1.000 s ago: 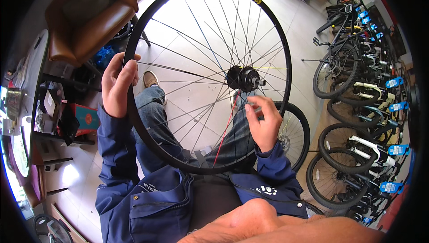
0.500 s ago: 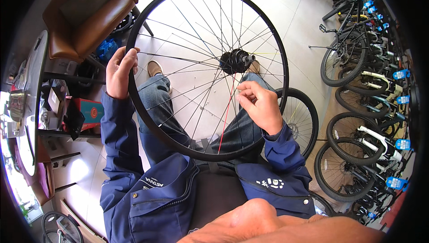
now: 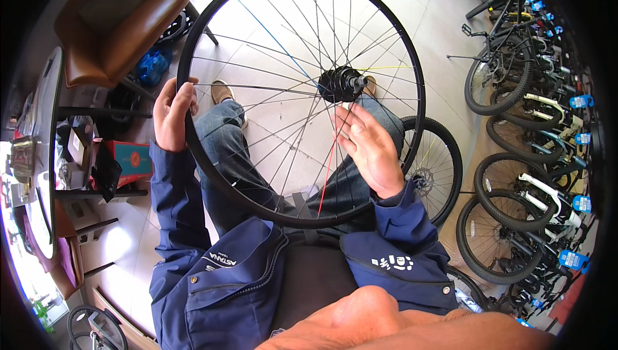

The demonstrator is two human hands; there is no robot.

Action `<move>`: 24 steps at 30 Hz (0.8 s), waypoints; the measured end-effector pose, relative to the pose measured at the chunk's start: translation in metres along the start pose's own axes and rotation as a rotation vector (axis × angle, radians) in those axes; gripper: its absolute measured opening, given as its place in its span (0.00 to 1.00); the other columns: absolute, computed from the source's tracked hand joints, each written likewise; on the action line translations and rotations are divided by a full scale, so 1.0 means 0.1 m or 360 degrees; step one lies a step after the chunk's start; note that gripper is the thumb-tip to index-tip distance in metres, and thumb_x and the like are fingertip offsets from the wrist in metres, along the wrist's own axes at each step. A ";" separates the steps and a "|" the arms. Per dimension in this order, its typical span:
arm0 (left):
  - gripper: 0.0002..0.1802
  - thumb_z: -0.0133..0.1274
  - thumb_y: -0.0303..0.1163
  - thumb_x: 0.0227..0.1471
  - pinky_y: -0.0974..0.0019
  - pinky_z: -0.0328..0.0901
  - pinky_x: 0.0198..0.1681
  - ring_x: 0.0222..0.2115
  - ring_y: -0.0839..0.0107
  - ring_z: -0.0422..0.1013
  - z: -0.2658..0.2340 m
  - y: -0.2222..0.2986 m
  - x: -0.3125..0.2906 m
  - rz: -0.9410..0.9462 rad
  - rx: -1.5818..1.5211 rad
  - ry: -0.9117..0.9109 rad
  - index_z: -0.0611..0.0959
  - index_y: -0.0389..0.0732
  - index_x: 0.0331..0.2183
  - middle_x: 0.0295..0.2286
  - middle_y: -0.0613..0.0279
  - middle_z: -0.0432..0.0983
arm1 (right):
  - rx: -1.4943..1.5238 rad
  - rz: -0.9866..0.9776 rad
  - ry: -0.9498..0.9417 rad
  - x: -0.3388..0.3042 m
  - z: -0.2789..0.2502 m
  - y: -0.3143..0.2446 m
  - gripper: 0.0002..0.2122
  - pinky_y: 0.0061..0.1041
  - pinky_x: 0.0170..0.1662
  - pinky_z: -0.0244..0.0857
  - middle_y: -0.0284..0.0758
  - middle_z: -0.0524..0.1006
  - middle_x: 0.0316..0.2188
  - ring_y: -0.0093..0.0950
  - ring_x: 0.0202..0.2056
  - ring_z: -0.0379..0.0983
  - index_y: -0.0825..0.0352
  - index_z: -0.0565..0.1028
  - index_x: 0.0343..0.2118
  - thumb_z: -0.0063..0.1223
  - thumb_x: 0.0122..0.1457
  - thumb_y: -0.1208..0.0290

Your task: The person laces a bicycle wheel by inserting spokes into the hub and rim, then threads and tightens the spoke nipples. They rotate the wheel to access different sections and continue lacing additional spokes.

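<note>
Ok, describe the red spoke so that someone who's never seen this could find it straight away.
Start at the big bare black wheel rim held over the person's lap, left hand gripping its edge. From the black hub at the centre, look down toward the rim's bottom, just left of the right hand. The red spoke runs there; nearly all the others are dark.

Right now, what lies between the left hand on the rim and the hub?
In the head view, only thin spokes span from the left hand to the black hub.
</note>
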State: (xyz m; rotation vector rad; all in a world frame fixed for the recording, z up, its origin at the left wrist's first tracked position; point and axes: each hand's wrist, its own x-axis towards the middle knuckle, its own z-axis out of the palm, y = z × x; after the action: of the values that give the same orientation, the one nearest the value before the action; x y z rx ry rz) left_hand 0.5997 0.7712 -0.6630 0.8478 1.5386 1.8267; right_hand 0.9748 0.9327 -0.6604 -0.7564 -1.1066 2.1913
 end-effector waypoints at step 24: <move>0.22 0.59 0.39 0.68 0.75 0.61 0.33 0.27 0.82 0.65 0.01 -0.11 -0.21 0.0096 -0.0062 0.0014 0.80 0.30 0.52 0.27 0.70 0.70 | 0.0226 0.0177 -0.0140 0.18 -0.02 0.20 0.15 0.34 0.60 0.76 0.37 0.79 0.60 0.35 0.62 0.77 0.60 0.73 0.62 0.53 0.77 0.64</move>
State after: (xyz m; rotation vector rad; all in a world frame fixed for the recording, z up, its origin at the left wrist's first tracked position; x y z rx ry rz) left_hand 0.6144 0.7573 -0.6761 0.8776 1.4929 1.8992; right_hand 0.9591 0.9359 -0.6822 -0.6797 -0.9584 2.3883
